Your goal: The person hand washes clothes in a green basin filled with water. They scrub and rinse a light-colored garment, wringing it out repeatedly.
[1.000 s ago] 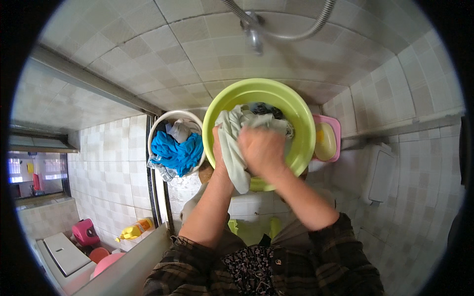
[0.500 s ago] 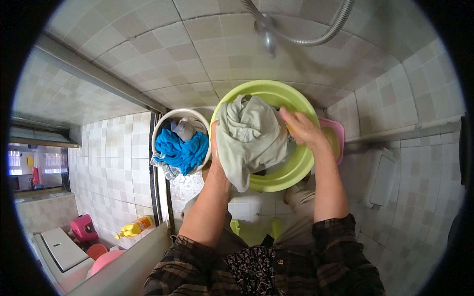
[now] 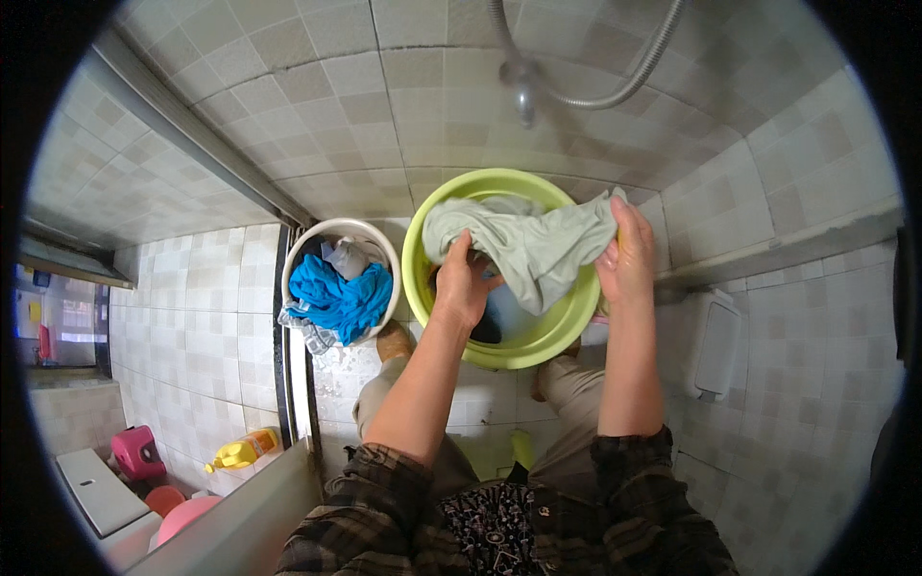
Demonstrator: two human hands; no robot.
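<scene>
My grip is closed on the pale green garment (image 3: 526, 252) at two places: my left hand (image 3: 464, 285) has a fistful of its near left edge, fingers curled over the cloth, and my right hand (image 3: 625, 259) pinches the far right corner between thumb and fingers. The garment hangs stretched between them, above and partly inside the lime green basin (image 3: 499, 269), which sits on the tiled floor (image 3: 403, 106) between my knees.

I judge the cloth to be soft and limp, with no stiffness at all; it sags in the middle and folds wherever I do not hold it. It looks damp, so it will likely be heavier than it seems and may cling to itself. It is not fragile, and a bunched handful is a safer hold than fingertips, since wet fabric can slide out of a light pinch. Edges and corners are the best places to take it if I want it spread open.

Just beside the basin on my left stands a white bucket (image 3: 382, 242) holding a bright blue cloth (image 3: 338, 298). A shower hose (image 3: 615, 91) loops above.
</scene>
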